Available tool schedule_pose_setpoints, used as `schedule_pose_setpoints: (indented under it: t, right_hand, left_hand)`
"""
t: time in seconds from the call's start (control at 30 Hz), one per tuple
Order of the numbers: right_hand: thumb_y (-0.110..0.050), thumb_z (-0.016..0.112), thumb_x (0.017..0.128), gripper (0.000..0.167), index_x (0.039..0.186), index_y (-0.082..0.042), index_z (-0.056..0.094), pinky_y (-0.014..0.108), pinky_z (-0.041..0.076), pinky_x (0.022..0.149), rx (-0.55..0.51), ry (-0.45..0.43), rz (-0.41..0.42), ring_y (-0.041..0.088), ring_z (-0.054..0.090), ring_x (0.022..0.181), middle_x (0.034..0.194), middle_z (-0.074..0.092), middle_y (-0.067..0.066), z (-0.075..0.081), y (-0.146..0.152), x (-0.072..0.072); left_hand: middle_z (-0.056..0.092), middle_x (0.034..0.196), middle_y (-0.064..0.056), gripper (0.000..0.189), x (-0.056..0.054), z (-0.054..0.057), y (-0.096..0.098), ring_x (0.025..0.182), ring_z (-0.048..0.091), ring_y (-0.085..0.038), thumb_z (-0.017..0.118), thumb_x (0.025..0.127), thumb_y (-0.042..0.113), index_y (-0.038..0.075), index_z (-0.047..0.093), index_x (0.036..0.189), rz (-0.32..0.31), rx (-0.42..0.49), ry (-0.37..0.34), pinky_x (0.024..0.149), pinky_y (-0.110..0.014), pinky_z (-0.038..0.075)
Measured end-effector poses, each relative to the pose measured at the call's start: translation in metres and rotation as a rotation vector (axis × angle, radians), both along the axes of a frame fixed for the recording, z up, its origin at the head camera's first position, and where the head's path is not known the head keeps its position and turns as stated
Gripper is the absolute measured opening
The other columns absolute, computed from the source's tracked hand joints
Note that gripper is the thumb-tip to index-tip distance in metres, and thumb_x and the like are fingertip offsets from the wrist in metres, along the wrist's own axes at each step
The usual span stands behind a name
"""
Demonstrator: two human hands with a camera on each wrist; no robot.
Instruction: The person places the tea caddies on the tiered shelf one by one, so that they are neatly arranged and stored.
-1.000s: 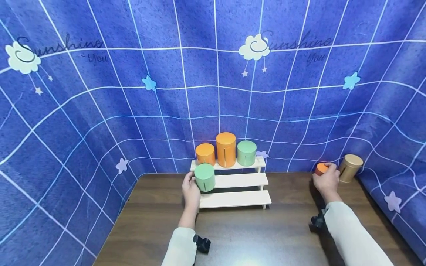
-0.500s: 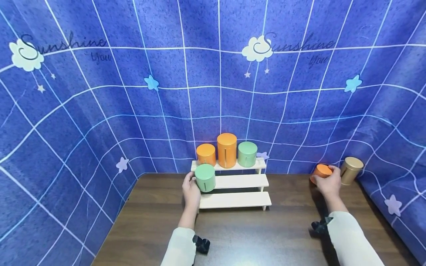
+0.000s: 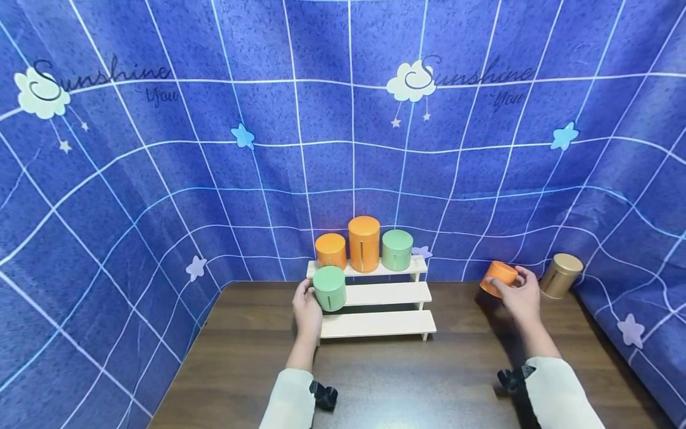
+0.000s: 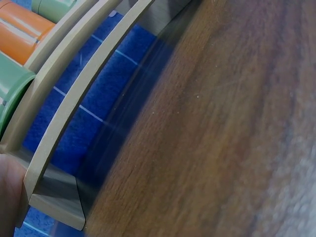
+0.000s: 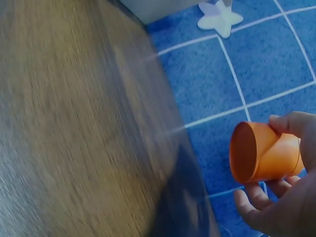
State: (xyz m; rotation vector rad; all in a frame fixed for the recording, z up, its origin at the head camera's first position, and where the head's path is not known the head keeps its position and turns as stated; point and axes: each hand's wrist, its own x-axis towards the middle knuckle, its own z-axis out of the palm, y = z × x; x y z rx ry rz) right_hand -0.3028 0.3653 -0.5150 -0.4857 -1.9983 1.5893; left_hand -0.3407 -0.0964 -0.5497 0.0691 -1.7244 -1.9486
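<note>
In the head view my right hand [image 3: 524,299] holds a short orange canister [image 3: 502,270], tilted, near the back right of the table. The right wrist view shows the thumb on one side of this orange canister [image 5: 276,155] and curled fingers beneath it. My left hand [image 3: 308,311] is at the left end of a white three-step rack [image 3: 377,323], beside a green canister [image 3: 330,290] on the middle step. Its fingertips are partly hidden, so whether it grips canister or rack is unclear. In the left wrist view only a bit of the hand [image 4: 11,190] shows against the rack's end.
On the top step stand a short orange canister [image 3: 330,250], a tall orange canister [image 3: 364,244] and a green canister [image 3: 398,250]. A gold canister [image 3: 561,276] stands at the right, by the blue curtain [image 3: 455,208] behind the wooden table [image 3: 418,381].
My right hand has drawn the short orange canister leftward, away from the gold canister, and tilted it. The left hand and the canisters on the rack stay in place.
</note>
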Motion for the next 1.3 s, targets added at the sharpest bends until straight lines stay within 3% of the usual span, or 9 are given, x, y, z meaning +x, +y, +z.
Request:
schedule_pose_setpoints:
  t: [0.1, 0.17, 0.33, 0.5, 0.6, 0.7, 0.8, 1.07, 1.3]
  right_hand:
    - [-0.008, 0.076, 0.087, 0.072, 0.147, -0.001, 0.039, 0.011, 0.051, 0.069, -0.197, -0.002, 0.072, -0.006, 0.059, 0.079, 0.105, 0.064, -0.008, 0.005, -0.005, 0.002]
    - [-0.006, 0.071, 0.089, 0.058, 0.141, -0.005, 0.044, 0.017, 0.055, 0.067, -0.347, -0.005, 0.131, -0.002, 0.062, 0.08, 0.096, 0.064, -0.015, 0.009, -0.007, 0.004]
    - [-0.004, 0.055, 0.095, 0.021, 0.111, -0.017, 0.053, 0.036, 0.06, 0.079, -0.622, -0.008, 0.348, 0.01, 0.063, 0.085, 0.093, 0.063, -0.007, 0.017, -0.009, 0.01]
    - [-0.005, 0.04, 0.099, 0.022, 0.111, -0.018, 0.054, 0.045, 0.054, 0.093, -0.794, 0.03, 0.61, 0.019, 0.063, 0.099, 0.105, 0.064, 0.001, 0.014, -0.011, 0.011]
    - [-0.009, 0.031, 0.103, 0.029, 0.121, -0.015, 0.052, 0.048, 0.05, 0.099, -0.87, 0.058, 0.784, 0.022, 0.064, 0.108, 0.115, 0.068, 0.004, 0.009, -0.014, 0.009]
    - [-0.01, 0.028, 0.106, 0.03, 0.126, -0.014, 0.05, 0.046, 0.052, 0.095, -0.893, 0.086, 0.884, 0.024, 0.066, 0.107, 0.119, 0.07, 0.007, 0.007, -0.019, 0.007]
    - [-0.008, 0.032, 0.106, 0.026, 0.125, -0.016, 0.049, 0.042, 0.056, 0.087, -0.854, 0.084, 0.88, 0.024, 0.068, 0.099, 0.115, 0.071, 0.004, 0.01, -0.027, 0.006]
    - [-0.014, 0.055, 0.103, 0.028, 0.129, -0.02, 0.046, 0.04, 0.06, 0.078, -0.67, -0.024, 0.68, 0.021, 0.068, 0.086, 0.1, 0.061, 0.001, 0.019, -0.052, 0.008]
    - [-0.011, 0.059, 0.101, 0.037, 0.132, -0.019, 0.04, 0.048, 0.059, 0.083, -0.634, -0.005, 0.66, 0.023, 0.07, 0.09, 0.108, 0.059, 0.003, 0.021, -0.064, 0.012]
  left_hand:
    - [0.066, 0.121, -0.019, 0.029, 0.0, 0.0, 0.0, 0.117, 0.061, -0.028, 0.045, 0.099, -0.004, -0.003, 0.064, 0.12, -0.01, 0.006, 0.009, 0.102, -0.04, 0.046]
    - [0.066, 0.121, -0.018, 0.029, -0.001, -0.001, 0.0, 0.117, 0.061, -0.027, 0.045, 0.099, -0.004, -0.003, 0.065, 0.12, -0.017, 0.013, 0.011, 0.101, -0.037, 0.046]
    - [0.066, 0.122, -0.019, 0.029, -0.002, -0.001, -0.001, 0.117, 0.06, -0.028, 0.045, 0.1, -0.005, -0.004, 0.064, 0.122, -0.011, 0.006, 0.01, 0.099, -0.031, 0.046]
    - [0.064, 0.124, -0.023, 0.029, 0.0, 0.003, -0.001, 0.119, 0.059, -0.032, 0.044, 0.1, -0.007, -0.008, 0.062, 0.123, -0.004, -0.023, 0.005, 0.102, -0.038, 0.044]
    - [0.064, 0.123, -0.025, 0.029, 0.011, 0.016, 0.0, 0.118, 0.059, -0.034, 0.043, 0.099, -0.009, -0.01, 0.061, 0.122, -0.012, -0.029, -0.002, 0.103, -0.043, 0.044]
    - [0.064, 0.122, -0.026, 0.029, 0.022, 0.028, 0.001, 0.118, 0.059, -0.035, 0.044, 0.099, -0.01, -0.011, 0.061, 0.121, -0.018, -0.045, -0.001, 0.102, -0.045, 0.045]
    - [0.063, 0.122, -0.027, 0.028, 0.025, 0.032, 0.002, 0.117, 0.059, -0.037, 0.044, 0.099, -0.01, -0.011, 0.061, 0.121, -0.016, -0.057, 0.009, 0.102, -0.047, 0.046]
    - [0.063, 0.123, -0.027, 0.027, 0.021, 0.031, 0.002, 0.12, 0.059, -0.037, 0.045, 0.099, -0.01, -0.012, 0.061, 0.121, -0.016, -0.071, 0.012, 0.104, -0.047, 0.045]
    - [0.063, 0.125, -0.024, 0.03, -0.001, 0.002, -0.002, 0.121, 0.058, -0.034, 0.043, 0.1, -0.008, -0.008, 0.061, 0.124, -0.013, -0.015, -0.016, 0.106, -0.047, 0.043]
